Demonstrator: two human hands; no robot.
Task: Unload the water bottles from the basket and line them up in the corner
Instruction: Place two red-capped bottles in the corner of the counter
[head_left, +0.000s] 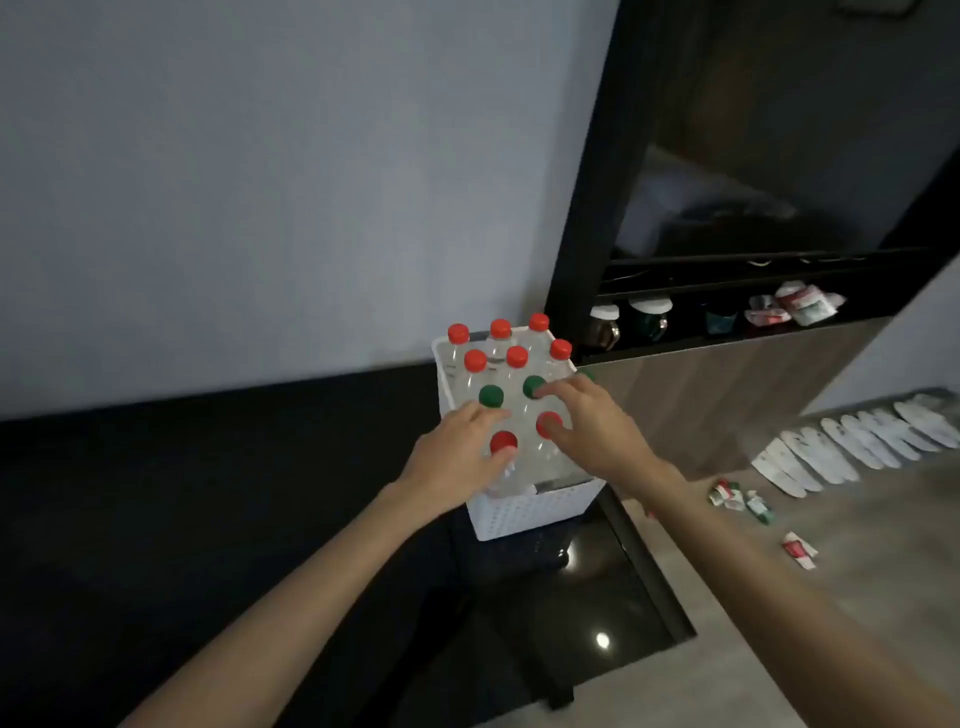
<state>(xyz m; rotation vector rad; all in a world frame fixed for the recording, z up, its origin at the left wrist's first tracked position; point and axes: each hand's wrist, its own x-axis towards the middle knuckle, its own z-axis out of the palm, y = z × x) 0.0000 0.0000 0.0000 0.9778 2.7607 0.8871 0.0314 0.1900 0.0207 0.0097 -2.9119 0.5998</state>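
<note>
White perforated basket (530, 512) on a glossy black table (597, 597), set against a grey wall (260, 182) and just beside a dark cabinet (587, 208). Packed upright inside, clear water bottles (545, 460): six red caps at the back, two green in the middle, two red in front. Left hand (457, 457) over the near-left bottle, thumb and forefinger curled either side of its front red cap (503, 441), pinching it. Right hand (592, 426) spread and relaxed, fingertips touching a green cap (533, 385), thumb against the neighbouring red one, gripping nothing. Close on the right, a cabinet shelf with mugs (649, 317) and red-and-white sachets (795, 306). Down on the floor (779, 649), well apart from the basket, a row of flat white soles (857, 441) along the wall and scattered small packets (737, 499) in red, green and white. Print on sachets and packets too blurred to read; bottle labels not legible either.
</note>
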